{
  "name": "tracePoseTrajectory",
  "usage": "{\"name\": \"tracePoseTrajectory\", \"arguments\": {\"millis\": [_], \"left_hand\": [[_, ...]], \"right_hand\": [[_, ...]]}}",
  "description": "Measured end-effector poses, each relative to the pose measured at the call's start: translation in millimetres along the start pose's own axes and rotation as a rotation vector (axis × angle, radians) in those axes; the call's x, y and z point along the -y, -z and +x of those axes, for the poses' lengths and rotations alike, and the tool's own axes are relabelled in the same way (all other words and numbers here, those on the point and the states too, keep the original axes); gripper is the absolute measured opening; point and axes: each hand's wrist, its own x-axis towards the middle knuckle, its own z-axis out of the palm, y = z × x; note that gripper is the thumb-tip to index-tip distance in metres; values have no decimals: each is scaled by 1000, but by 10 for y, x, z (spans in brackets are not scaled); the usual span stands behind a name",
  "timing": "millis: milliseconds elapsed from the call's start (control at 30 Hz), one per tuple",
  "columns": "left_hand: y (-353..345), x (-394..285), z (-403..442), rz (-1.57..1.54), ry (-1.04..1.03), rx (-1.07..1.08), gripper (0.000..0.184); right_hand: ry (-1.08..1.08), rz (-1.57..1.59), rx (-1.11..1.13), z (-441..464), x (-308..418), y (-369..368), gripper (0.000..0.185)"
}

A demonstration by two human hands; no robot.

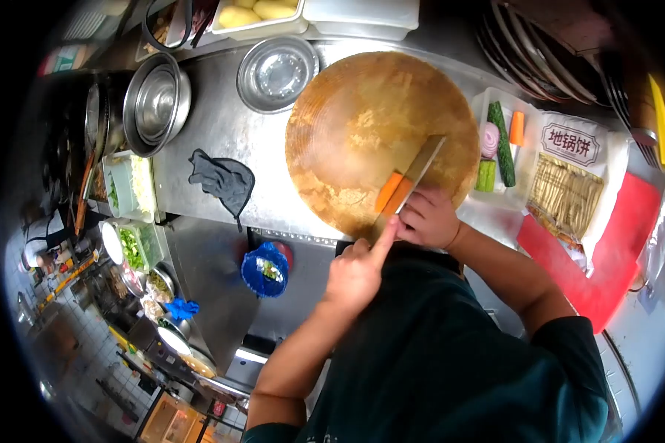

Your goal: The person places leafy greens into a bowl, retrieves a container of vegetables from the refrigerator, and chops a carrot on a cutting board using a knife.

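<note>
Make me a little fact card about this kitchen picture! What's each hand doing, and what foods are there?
Left hand: gripping the knife, one finger stretched out
Right hand: fingers curled close to the blade; its exact hold is hidden
Round brown board: carrot pieces on it, beside the blade
Clear tub: purple onion, long cucumber, orange chunk
Metal bowl: just left of the board
Dark cloth: crumpled on the metal counter
</note>
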Motion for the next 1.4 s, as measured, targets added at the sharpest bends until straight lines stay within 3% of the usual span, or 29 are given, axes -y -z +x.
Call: {"name": "tracePoseTrajectory", "arguments": {"millis": [133,200,567,1400], "left_hand": [[97,229,-43,-116,-11,-56,85],[140,217,-111,-115,-3,-92,94],[255,-100,-603,59,9,38,95],[33,6,-112,10,1,42,99]], "right_hand": [[10,15,-50,19,29,30,32],[21,30,-67,31,46,61,33],[33,-26,-47,26,63,66,27],[29,-9,-37,-40,8,-18,32]]}}
